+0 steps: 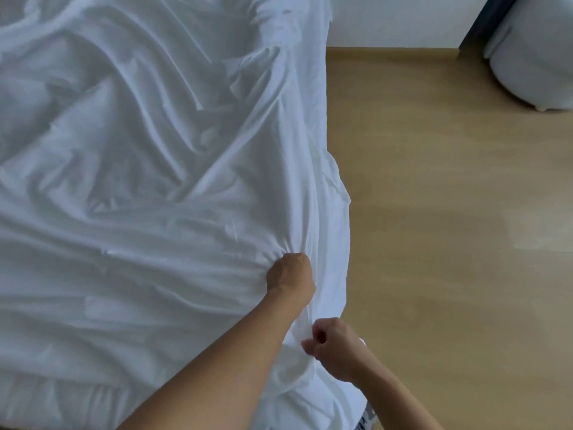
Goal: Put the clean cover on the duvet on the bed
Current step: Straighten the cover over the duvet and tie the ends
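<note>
Wood floor [449, 228] runs beside the bed [339, 197], where the white cover [139, 150] lies rumpled. At the bed's floor-side edge, the left hand [291, 277] clutches bunched cover, fingers curled. The right hand [335, 349] pinches the cover's edge beside it.

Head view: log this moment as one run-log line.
left grip: clutches bunched white cover | right grip: pinches cover edge | side: nearest wood floor

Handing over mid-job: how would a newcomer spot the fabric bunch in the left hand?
The white cover spreads left of the wooden floor. Near its floor-side edge the left hand grips a bunch. Creases fan out from it, unlike the fold the right hand pinches.
</note>
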A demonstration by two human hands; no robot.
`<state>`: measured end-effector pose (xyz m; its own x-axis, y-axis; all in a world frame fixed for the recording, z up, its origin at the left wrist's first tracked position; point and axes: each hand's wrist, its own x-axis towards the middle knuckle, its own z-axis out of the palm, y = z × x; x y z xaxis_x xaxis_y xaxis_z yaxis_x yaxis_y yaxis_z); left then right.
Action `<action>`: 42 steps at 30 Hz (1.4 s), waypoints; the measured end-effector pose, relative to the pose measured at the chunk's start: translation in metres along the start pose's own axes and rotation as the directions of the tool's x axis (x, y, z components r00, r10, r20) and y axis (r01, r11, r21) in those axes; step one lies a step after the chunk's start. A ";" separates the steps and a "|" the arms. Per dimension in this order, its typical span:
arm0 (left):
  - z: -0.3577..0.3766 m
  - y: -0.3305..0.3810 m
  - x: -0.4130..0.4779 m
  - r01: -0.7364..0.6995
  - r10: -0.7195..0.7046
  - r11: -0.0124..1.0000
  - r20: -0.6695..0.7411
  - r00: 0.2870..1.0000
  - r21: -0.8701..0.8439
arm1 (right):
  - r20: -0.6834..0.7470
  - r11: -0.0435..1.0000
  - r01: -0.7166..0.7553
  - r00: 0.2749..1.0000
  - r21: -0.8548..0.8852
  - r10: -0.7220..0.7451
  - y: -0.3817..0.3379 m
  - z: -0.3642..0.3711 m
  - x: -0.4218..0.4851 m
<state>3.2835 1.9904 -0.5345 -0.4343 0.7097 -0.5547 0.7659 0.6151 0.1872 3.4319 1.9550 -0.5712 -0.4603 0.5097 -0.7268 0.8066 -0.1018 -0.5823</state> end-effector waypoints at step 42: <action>-0.002 0.028 0.043 -0.261 0.262 0.950 -0.015 0.965 -0.170 | -0.336 0.808 0.145 0.939 0.571 0.069 0.020 -0.071 0.050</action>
<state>3.2854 2.0391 -0.5512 -0.2254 0.8514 -0.4737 0.7609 0.4574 0.4602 3.4511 2.0387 -0.5931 -0.2516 0.7590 -0.6005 0.3739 -0.4960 -0.7837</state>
